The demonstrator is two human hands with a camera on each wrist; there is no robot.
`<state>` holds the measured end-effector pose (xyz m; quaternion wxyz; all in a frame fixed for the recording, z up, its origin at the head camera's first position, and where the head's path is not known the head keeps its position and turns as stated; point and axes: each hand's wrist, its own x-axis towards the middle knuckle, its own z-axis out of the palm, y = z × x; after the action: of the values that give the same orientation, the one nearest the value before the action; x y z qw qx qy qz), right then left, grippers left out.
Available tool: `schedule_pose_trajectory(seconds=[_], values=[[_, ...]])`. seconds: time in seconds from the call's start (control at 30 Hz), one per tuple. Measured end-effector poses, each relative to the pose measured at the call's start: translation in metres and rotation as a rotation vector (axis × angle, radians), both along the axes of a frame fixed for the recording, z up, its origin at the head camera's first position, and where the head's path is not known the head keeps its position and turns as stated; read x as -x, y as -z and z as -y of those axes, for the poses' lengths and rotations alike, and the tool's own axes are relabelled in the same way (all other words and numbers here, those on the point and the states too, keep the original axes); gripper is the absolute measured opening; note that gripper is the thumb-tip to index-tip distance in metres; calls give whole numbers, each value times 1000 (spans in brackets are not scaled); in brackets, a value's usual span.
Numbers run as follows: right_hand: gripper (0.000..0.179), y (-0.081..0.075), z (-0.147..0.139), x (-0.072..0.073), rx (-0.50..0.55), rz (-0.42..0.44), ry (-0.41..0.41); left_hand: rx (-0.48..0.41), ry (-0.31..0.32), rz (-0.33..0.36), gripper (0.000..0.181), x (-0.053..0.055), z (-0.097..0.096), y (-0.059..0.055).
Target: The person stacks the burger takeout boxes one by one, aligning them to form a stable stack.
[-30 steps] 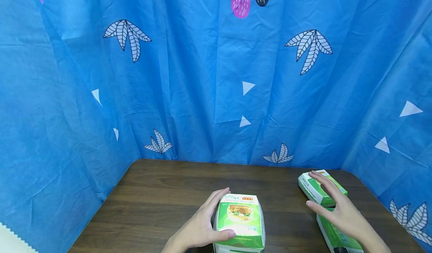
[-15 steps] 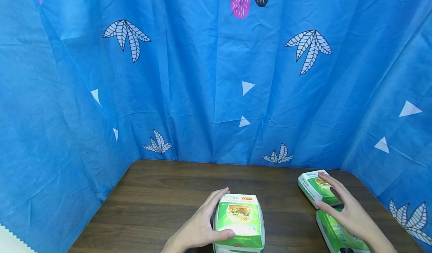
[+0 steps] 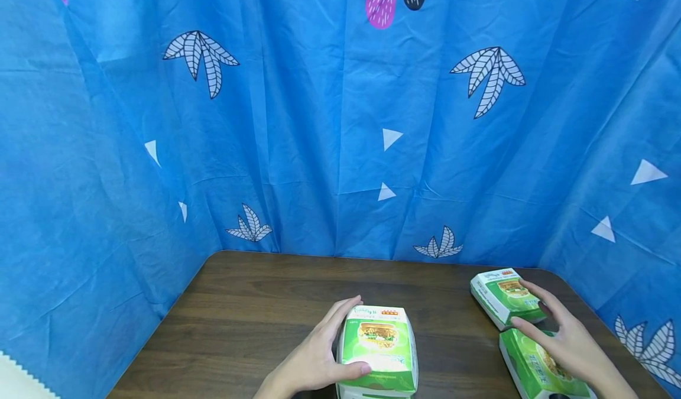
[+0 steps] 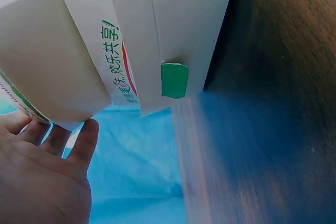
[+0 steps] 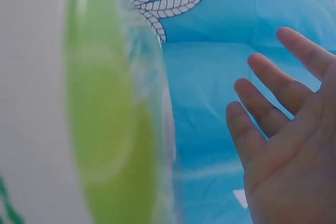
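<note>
My left hand (image 3: 314, 354) grips a green and white burger box (image 3: 379, 343) with a burger picture on its lid, thumb over the near part and fingers along the far left. In the left wrist view, the fingers of my left hand (image 4: 44, 166) touch this upper box (image 4: 47, 56), which sits on a lower white carton with a green tab (image 4: 174, 81). At the right, my right hand (image 3: 566, 340) hovers with spread fingers over two similar boxes, a far box (image 3: 500, 298) and a near box (image 3: 524, 357). The right wrist view shows my right hand (image 5: 294, 140) holding nothing.
All the boxes stand on a dark brown wooden table (image 3: 255, 310). A blue patterned curtain (image 3: 298, 151) hangs behind and along both sides. A blurred green and white box (image 5: 105, 103) fills the left of the right wrist view.
My right hand has moved right and slightly toward me, uncovering more of the far and near boxes. The left hand and its box have stayed in place.
</note>
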<state>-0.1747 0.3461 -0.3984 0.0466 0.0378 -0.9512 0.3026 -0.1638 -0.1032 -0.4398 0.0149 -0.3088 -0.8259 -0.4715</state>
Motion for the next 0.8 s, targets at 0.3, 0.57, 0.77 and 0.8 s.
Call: schedule_pose_trajectory(seconds=[0.3, 0.57, 0.77, 0.8], values=[[78, 5, -15, 0, -14, -2, 16, 10, -18, -3, 89, -2, -2, -1], [78, 10, -21, -1, -21, 19, 35, 2, -16, 25, 90, -2, -2, 0], [79, 14, -27, 2, -18, 109, 39, 0, -17, 31, 91, -2, -2, 0], [80, 14, -28, 4, -22, 131, 41, -2, -16, 29, 91, -2, -2, 0]])
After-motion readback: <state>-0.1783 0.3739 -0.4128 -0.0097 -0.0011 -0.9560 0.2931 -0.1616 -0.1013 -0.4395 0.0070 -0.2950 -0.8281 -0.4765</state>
